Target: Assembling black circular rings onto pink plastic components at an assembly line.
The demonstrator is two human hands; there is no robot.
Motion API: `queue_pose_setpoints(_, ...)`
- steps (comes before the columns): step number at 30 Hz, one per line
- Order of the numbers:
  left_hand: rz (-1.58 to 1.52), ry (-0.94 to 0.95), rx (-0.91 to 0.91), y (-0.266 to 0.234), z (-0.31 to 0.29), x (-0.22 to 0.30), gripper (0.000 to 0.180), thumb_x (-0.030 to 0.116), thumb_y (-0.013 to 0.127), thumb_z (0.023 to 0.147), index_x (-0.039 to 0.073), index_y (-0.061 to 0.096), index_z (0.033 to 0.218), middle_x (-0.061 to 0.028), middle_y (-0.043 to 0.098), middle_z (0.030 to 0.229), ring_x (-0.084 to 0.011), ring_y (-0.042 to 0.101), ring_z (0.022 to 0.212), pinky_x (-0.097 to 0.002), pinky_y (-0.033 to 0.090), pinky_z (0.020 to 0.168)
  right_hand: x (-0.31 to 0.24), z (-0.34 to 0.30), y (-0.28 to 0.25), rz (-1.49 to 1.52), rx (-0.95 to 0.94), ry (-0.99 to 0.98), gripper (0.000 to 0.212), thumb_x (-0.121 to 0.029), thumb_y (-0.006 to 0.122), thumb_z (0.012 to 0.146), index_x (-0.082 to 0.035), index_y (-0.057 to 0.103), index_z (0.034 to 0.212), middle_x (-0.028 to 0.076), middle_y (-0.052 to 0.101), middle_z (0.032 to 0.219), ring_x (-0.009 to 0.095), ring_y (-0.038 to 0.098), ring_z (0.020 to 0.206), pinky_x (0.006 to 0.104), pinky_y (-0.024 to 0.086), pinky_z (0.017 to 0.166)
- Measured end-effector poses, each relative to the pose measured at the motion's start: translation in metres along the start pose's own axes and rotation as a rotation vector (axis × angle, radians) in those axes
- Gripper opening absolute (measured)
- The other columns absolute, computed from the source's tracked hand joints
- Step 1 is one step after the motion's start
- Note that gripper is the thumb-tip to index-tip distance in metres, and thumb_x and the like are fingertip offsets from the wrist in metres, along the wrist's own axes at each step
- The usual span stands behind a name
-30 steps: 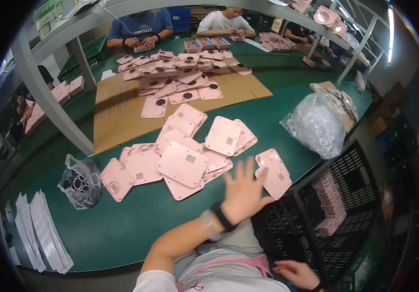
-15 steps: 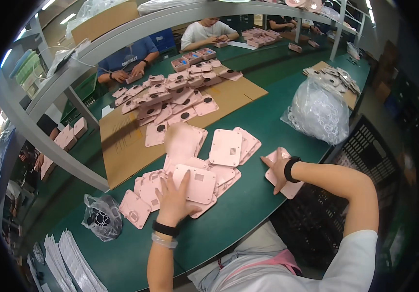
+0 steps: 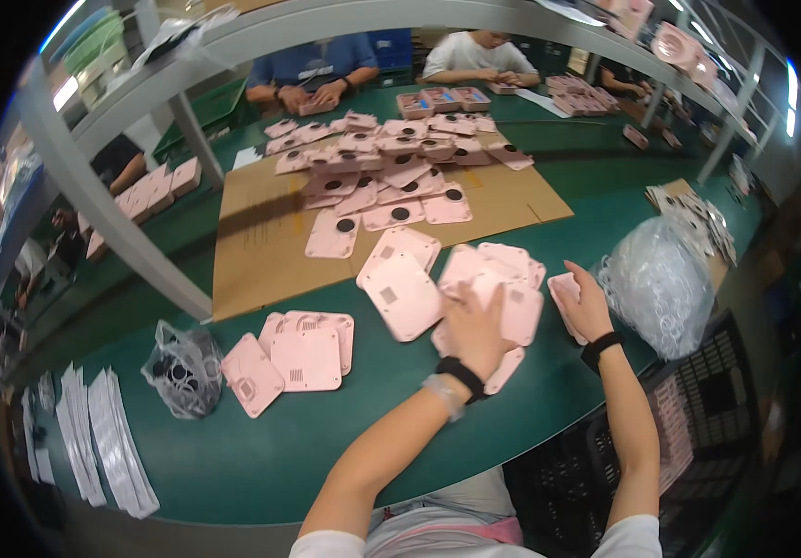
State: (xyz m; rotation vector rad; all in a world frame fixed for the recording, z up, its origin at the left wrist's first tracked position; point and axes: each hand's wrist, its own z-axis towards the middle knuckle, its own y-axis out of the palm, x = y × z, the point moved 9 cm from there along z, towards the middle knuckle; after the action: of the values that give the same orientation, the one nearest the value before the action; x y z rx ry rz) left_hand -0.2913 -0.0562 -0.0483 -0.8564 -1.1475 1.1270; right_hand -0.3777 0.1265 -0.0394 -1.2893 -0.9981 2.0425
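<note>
Pink panels (image 3: 523,312) that lay in one broad spread in the earlier frame have slid rightward; they now bunch under and around the left hand (image 3: 473,330), its fingers spread wide on top. A smaller group (image 3: 307,359) sits apart, left of that hand. Half curled, the right hand (image 3: 588,307) touches a single panel (image 3: 569,321) on its left side; whether it grips is hard to tell. Just right of it lies a clear bag (image 3: 665,298).

L grip (image 3: 475,333), R grip (image 3: 589,314) on pink pcs (image 3: 522,312).
</note>
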Motion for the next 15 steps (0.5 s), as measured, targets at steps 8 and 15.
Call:
queue_pose_setpoints(8,-0.367,0.111,0.018,-0.028,-0.022,0.012,0.083,0.043,0.079,0.067,0.01,0.044,0.135,-0.028,0.037,0.135,-0.0433,0.042,0.12,-0.0496,0.04,0.092,-0.063,-0.013,0.003,0.173,-0.017,-0.197,0.046,-0.017,0.064,0.084,-0.001,0.051,0.125,0.019,0.056,0.121,0.036,0.052,0.114,0.0407,0.042,0.096)
queue_pose_setpoints(15,0.296,-0.211,-0.103,-0.103,-0.123,-0.188,0.086,0.037,0.079,0.067,0.013,0.039,0.14,-0.0254,0.03,0.145,-0.0457,0.033,0.13,-0.0546,0.033,0.1,-0.156,-0.049,0.036,-0.008,-0.211,-0.563,0.055,-0.018,0.068,0.08,-0.006,0.049,0.13,0.019,0.051,0.128,0.037,0.047,0.12,0.0418,0.038,0.1)
